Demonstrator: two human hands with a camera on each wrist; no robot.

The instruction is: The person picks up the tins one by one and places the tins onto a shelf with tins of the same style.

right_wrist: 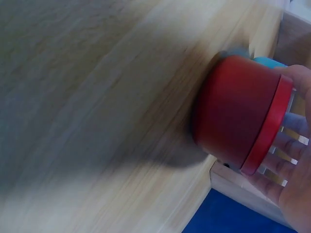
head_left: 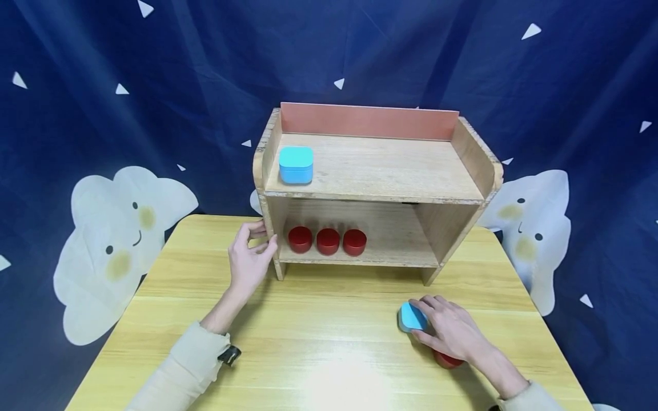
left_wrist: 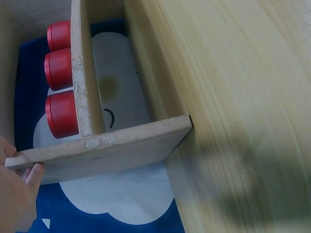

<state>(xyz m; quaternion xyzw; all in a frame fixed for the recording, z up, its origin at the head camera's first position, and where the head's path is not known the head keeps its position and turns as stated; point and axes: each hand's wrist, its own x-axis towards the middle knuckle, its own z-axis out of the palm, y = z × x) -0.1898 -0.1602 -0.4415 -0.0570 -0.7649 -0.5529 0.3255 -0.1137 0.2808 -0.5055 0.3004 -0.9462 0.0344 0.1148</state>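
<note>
Wooden shelf [head_left: 377,171] standing on the worktop [head_left: 319,342], left hand [head_left: 249,260] fingers [head_left: 255,228] grasping its side panel. Three red tins [head_left: 327,241] just right of those fingers. Right hand [head_left: 449,331] fingers [head_left: 426,305] curled over blue box [head_left: 411,317]; red tin [right_wrist: 238,111] beneath the palm.

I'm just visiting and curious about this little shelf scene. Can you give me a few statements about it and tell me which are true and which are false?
1. Three red tins stand in a row on the shelf's lower level. True.
2. The blue box on the top level sits at its right end. False: it sits at the left end.
3. The left hand holds the wooden shelf by its side panel. True.
4. The right hand lies flat on bare table. False: it is on a second blue box, with a red tin beside it.
</note>
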